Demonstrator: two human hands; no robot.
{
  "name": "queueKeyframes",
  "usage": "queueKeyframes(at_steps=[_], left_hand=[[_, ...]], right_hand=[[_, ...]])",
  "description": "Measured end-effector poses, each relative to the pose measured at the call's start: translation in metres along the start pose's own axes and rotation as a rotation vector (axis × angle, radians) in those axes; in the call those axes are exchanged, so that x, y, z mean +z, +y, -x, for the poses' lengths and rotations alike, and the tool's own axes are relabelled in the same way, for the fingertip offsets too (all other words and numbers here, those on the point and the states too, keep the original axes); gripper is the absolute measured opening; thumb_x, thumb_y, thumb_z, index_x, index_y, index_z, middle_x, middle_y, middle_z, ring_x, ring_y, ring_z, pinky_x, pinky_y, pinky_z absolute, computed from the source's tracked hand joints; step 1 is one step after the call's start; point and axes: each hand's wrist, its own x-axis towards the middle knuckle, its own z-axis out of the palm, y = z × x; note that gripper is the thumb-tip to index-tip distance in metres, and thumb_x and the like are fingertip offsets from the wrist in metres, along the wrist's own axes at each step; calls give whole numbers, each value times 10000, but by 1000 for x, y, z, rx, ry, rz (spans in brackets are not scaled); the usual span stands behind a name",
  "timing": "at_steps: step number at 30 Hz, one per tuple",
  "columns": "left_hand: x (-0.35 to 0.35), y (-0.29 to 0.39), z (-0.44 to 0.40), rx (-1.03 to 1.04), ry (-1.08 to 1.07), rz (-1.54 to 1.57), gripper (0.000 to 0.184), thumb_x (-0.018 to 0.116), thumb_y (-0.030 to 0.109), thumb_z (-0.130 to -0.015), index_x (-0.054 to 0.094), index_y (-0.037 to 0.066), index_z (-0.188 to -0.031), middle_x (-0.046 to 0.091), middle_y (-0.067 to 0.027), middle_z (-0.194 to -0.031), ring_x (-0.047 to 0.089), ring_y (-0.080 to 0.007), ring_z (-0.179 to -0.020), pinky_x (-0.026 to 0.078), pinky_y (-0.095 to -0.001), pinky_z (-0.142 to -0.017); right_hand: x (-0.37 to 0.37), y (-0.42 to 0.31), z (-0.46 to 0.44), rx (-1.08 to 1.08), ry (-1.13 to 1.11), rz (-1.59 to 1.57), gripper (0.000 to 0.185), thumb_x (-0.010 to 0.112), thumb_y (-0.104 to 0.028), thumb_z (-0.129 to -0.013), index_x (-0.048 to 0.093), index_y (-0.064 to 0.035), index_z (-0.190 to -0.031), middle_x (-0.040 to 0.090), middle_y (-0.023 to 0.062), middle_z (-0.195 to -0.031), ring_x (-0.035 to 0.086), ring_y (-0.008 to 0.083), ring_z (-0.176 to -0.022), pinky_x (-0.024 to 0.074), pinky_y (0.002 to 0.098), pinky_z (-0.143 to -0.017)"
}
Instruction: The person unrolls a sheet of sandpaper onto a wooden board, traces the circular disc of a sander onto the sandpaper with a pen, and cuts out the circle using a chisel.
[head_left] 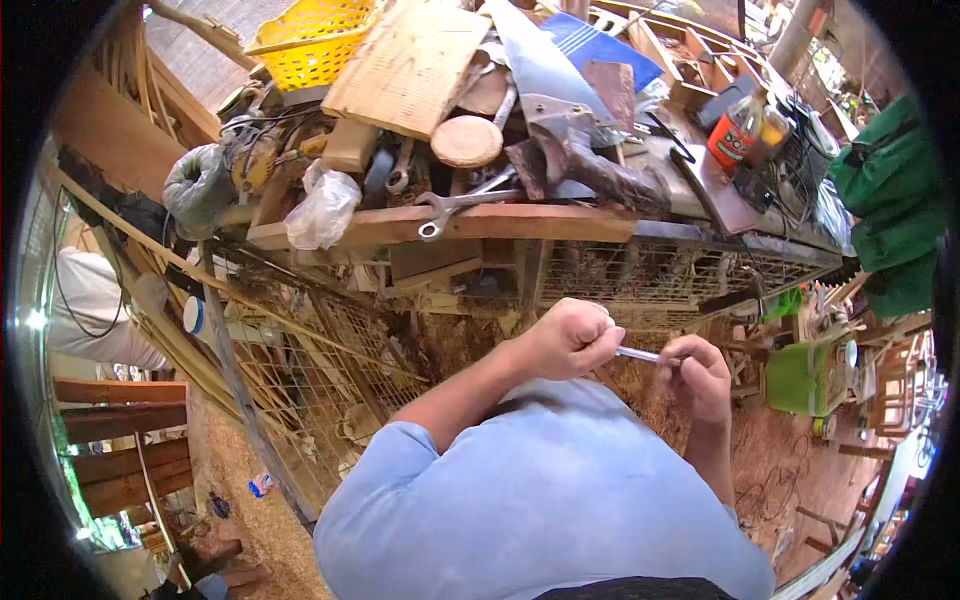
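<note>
Head view: left hand (572, 336) formed a tight fist, fingers pressed together and thumb laid along a slim metal rod (637, 353), pinning it. Right hand (696, 376) sat at the rod's other end, fingers bent inward; blur there, so could not tell whether they pinched the metal or merely touched it. Rod's position: in the air, roughly level, between the two hands, in front of the blue shirt (540, 480) and well apart from the tabletop's front edge (570, 222). Both ends lay hidden by the hands. On the tabletop, a spanner (470, 202) lay across the front edge, one end jutting past it; to its left a clear plastic bag (325, 207) sagged over the same edge. Behind the spanner, a round wooden disc (467, 142); toward the back left corner, a yellow basket (312, 50); toward the right edge, a bottle (735, 130) among cables. Risks, as judged: a loosened left grip, or a sideways tug by the right, could let the rod slip; nothing showed beneath to catch it, and the wood shavings (262, 455) on the floor could hide it. A raised forearm brushing the spanner's overhanging end could knock it down; a snag on the bag could drag neighbouring pieces too.
</note>
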Motion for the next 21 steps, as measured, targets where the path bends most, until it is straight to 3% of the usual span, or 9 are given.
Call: queueKeyframes(at_steps=[2,4,9,14,16,17,18,20,21], left_hand=[[-9,1,8,66,-27,-84,312,601,4,-902,481,3,-614,488,-110,-566,486,-287,-516,374,-413,-499],[-12,10,10,106,-22,-58,318,593,3,-898,458,13,-610,476,-110,-560,479,-305,-511,365,-432,-501],[-30,23,19,207,0,-79,347,588,28,-895,413,27,-594,425,-122,-550,452,-326,-511,360,-448,-509],[-46,9,36,172,24,-66,334,554,69,-936,429,0,-634,442,-128,-568,460,-347,-534,372,-453,-532],[-47,1,42,9,-12,-38,317,564,78,-938,445,-14,-659,452,-142,-582,472,-343,-538,378,-448,-536],[-51,-7,45,-181,-118,-8,370,530,193,-980,520,-20,-678,527,-166,-618,553,-360,-587,431,-476,-575],[-48,-18,49,-183,-105,-6,370,530,193,-980,520,-20,-678,527,-166,-618,553,-360,-587,431,-476,-575],[-39,-53,53,-276,-98,-464,447,476,349,-1007,649,-21,-825,638,-230,-760,659,-373,-745,491,-519,-702],[-33,-85,62,-432,-246,-483,545,423,476,-1007,698,6,-1006,688,-263,-992,676,-396,-950,501,-541,-866]], right_hand=[[25,-23,-4,323,60,553,232,604,-92,-906,643,37,-1095,620,60,-829,567,137,-696,462,279,-611],[57,-23,-15,191,-67,968,175,586,-11,-881,665,23,-1033,627,57,-767,558,98,-683,456,271,-625],[73,-7,-26,-47,-181,1052,117,660,5,-874,653,11,-990,627,67,-708,543,89,-641,459,272,-591],[85,12,-42,-17,-190,990,101,651,10,-889,650,11,-990,631,60,-725,549,89,-651,464,269,-602],[82,23,-45,144,-153,1044,163,655,-27,-914,646,19,-1070,695,133,-834,675,185,-757,531,312,-718],[74,35,-48,98,-199,1038,208,606,-47,-945,645,6,-1142,710,143,-914,684,193,-836,529,316,-766],[59,51,-52,104,-211,1042,208,606,-47,-945,645,6,-1142,710,143,-914,684,193,-836,529,316,-766],[13,88,-60,428,-275,1064,297,585,-79,-964,614,-1,-1249,705,195,-1077,682,260,-981,521,361,-860],[-12,107,-58,652,-235,1266,398,558,-105,-975,547,-16,-1363,654,222,-1246,630,321,-1144,486,397,-969]])
